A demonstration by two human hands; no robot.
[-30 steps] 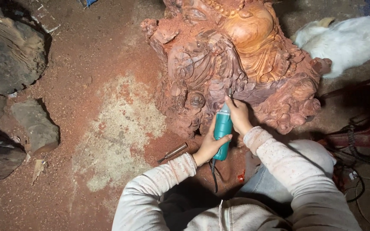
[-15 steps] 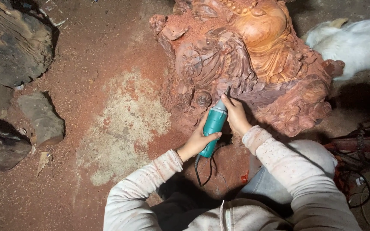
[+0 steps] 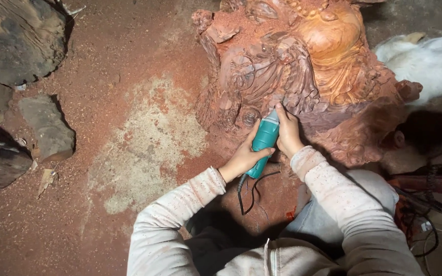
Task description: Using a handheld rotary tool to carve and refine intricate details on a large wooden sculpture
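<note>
Teal grinder point(image 3: 264, 143) pressed to red wood carving point(image 3: 303, 76), left hand point(image 3: 244, 156) and right hand point(image 3: 287, 133) clamped around it.

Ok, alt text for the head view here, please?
Seen from above, a person's left hand and right hand grip a teal power tool against a large reddish wood carving. Red sawdust covers the floor, with rough wood chunks at left.
</note>
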